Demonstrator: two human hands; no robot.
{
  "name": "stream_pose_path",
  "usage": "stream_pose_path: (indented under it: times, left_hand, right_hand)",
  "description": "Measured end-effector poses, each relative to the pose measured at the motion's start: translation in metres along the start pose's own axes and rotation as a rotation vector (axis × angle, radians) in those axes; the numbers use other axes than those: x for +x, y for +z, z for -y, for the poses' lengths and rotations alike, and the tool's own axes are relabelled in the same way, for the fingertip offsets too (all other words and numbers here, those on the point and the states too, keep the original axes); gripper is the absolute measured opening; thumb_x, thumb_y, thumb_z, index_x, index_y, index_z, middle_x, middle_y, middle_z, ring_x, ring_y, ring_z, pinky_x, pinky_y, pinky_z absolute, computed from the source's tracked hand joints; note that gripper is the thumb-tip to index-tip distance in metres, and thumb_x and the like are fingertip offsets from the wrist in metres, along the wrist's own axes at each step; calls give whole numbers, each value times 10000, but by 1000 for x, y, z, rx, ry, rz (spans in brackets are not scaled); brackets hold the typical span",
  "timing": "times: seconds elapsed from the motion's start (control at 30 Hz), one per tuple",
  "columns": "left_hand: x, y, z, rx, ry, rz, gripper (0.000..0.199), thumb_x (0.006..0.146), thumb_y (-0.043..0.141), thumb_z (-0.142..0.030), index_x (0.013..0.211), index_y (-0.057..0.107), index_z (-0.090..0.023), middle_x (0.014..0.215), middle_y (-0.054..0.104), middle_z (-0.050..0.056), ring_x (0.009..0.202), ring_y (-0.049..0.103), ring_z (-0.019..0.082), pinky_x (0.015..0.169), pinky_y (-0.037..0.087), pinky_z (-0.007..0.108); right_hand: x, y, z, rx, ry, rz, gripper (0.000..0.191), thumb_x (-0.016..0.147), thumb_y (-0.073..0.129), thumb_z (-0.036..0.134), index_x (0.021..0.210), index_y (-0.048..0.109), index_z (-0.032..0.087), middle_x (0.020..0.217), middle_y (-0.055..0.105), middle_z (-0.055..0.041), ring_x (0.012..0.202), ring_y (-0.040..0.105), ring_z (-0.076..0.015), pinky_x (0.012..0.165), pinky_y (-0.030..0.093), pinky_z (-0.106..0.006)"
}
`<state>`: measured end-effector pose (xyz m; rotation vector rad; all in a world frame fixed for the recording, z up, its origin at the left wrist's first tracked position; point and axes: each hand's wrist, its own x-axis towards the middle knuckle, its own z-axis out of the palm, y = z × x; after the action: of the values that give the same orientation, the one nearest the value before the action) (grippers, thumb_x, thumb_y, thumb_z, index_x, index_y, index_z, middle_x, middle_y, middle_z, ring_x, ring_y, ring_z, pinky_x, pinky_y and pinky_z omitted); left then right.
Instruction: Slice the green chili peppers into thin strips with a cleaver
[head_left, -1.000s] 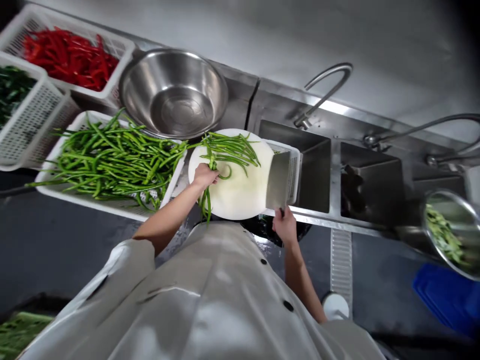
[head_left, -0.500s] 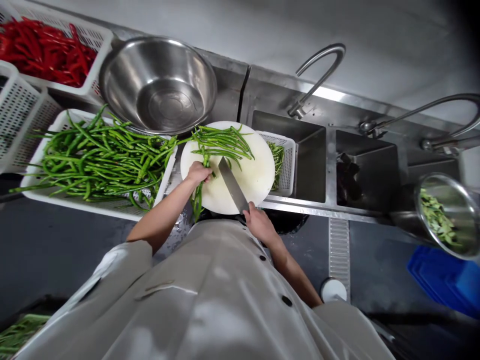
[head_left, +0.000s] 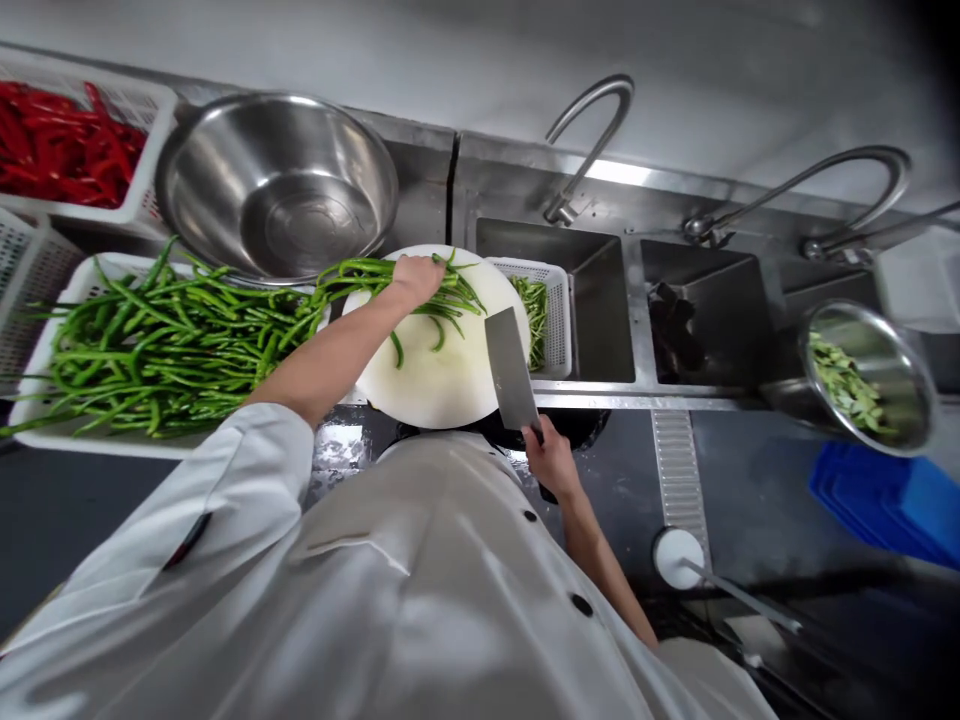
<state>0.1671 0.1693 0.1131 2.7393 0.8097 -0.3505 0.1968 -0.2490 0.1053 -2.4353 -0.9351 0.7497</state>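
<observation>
My left hand (head_left: 418, 278) reaches across the round white cutting board (head_left: 450, 390), its fingers closed on a bunch of long green chili peppers (head_left: 463, 292) near the far edge. A couple of loose peppers lie lower on the board. In my right hand (head_left: 553, 460) is a cleaver (head_left: 511, 368), its broad blade tilted over the board's right edge. Left of the board, a white plastic basket (head_left: 112, 447) is heaped with more green peppers. Beyond the board's right side, a smaller white basket (head_left: 556, 320) holds cut green pieces.
A large steel bowl (head_left: 277, 140) stands behind the pepper basket. Red chilies (head_left: 67, 145) fill another basket at the far left. Sinks (head_left: 600, 300) with curved faucets (head_left: 592, 150) extend rightward. A steel bowl (head_left: 911, 390) containing pale green pieces is at the right.
My left hand has moved from the board's near left side up onto the bunch at the far edge. The cleaver has shifted right, away from the board's middle.
</observation>
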Motion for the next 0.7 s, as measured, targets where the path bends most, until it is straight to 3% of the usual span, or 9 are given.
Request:
stream_pose_path:
  times: [0.1, 0.2, 0.27, 0.33, 0.43, 0.6, 0.7]
  left_hand:
    - [13, 8, 5, 113, -58, 46, 662, 917, 714, -432, 1465, 580, -86, 1356, 662, 267, 1296, 607, 403, 1109, 415, 542]
    - [0, 14, 17, 90, 47, -149, 654, 893, 751, -522, 1381, 641, -101, 1315, 669, 236, 1320, 554, 413, 1116, 406, 555]
    - [-19, 22, 19, 69, 183, -254, 477, 966, 670, -481, 1268, 699, -113, 1247, 678, 212, 1292, 552, 386, 1090, 421, 522]
    - [-40, 36, 14, 83, 348, -220, 308, 1038, 533, -344, 1127, 743, -137, 1167, 694, 181, 1211, 584, 332, 1025, 456, 457]
    - [-59, 61, 1, 136, 484, -109, 297, 1016, 464, -178, 1058, 758, -168, 1145, 713, 147, 1142, 609, 285, 930, 490, 391]
    - [-67, 93, -4, 189, 328, -178, 244, 973, 539, -134, 1058, 760, -188, 1102, 736, 114, 1113, 628, 272, 910, 510, 368]
    - [-84, 115, -16, 139, 208, -322, 270, 1002, 502, -130, 1000, 766, -188, 1007, 726, 107, 1010, 636, 259, 876, 535, 374]
  right_hand:
    - [-13, -9, -14, -29, -27, 20, 280, 994, 416, 480, 976, 583, 257, 693, 665, -47, 615, 655, -245, 600, 398, -301]
    - [-21, -27, -36, -92, -93, 97, 271, 994, 417, 464, 939, 587, 260, 659, 646, -41, 586, 633, -238, 589, 348, -297]
    - [-18, -41, -51, -118, -154, 165, 275, 1010, 413, 448, 944, 601, 259, 667, 653, -40, 594, 632, -230, 592, 337, -293]
    - [-4, -53, -61, -139, -222, 230, 276, 1024, 415, 433, 962, 618, 256, 705, 677, -46, 631, 646, -230, 611, 352, -291]
    - [37, -65, -62, -171, -289, 275, 251, 1024, 444, 399, 1011, 646, 249, 835, 738, -69, 747, 687, -242, 683, 409, -298]
    - [112, -71, -42, -207, -269, 286, 214, 1038, 494, 365, 1055, 665, 237, 1015, 772, -87, 902, 703, -253, 773, 458, -308]
    - [132, -73, -39, -262, -276, 281, 226, 1050, 489, 344, 1104, 672, 223, 1010, 775, -105, 914, 701, -280, 791, 458, -330]
